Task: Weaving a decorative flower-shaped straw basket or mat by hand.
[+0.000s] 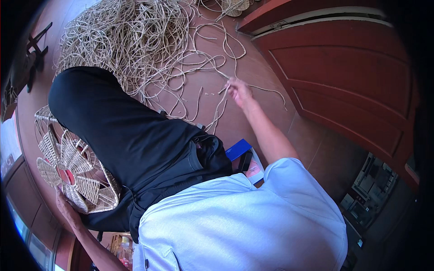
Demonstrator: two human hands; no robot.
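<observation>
My right hand (pixel 239 92) is stretched out over the floor, its fingers pinched on a strand of straw-coloured cord (pixel 220 109). Slight blur softens the fingertips. At the lower left, my left hand (pixel 64 205) grips the edge of a woven basket (pixel 92 185), with some fingers hidden by it. Flower-like petals of woven cord fill the wire frame of the basket, around a red centre. It rests tilted against my leg in black trousers. A big tangled heap of the same cord (pixel 126 36) lies on the floor beyond my knee, with loose loops trailing toward my right hand.
A red panelled door (pixel 343 67) stands at the right. Beside my hip is an open box with a blue lid (pixel 238 149) and a black item in it. A clear bottle (pixel 124 248) stands low at the left. Round woven pieces (pixel 234 6) lie at the top.
</observation>
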